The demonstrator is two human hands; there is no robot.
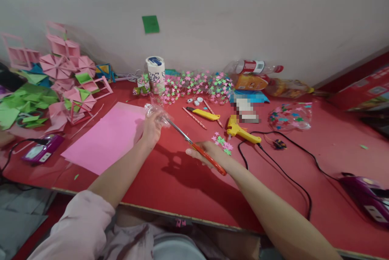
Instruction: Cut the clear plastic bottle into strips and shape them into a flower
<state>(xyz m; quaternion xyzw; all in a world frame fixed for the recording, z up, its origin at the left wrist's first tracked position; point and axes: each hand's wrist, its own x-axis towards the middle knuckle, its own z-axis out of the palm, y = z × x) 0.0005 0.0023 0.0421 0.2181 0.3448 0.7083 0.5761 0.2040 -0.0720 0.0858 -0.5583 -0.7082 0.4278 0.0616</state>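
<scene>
Forearms [129, 172] angle inward, left hand [152, 131] pinching clear plastic [164, 118], right hand [212, 149] gripping scissors [207, 155].

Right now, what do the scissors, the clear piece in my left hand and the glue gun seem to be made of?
Scissors: thin grey blades look metal; glossy red-orange handles, probably plastic.
Clear piece: likely plastic, being see-through with bright glints.
Glue gun: smooth, evenly yellow body, probably moulded plastic.

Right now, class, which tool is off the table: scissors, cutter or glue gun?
The scissors, red-handled, in the right hand; the cutter and glue gun, both yellow, lie on the table.
</scene>
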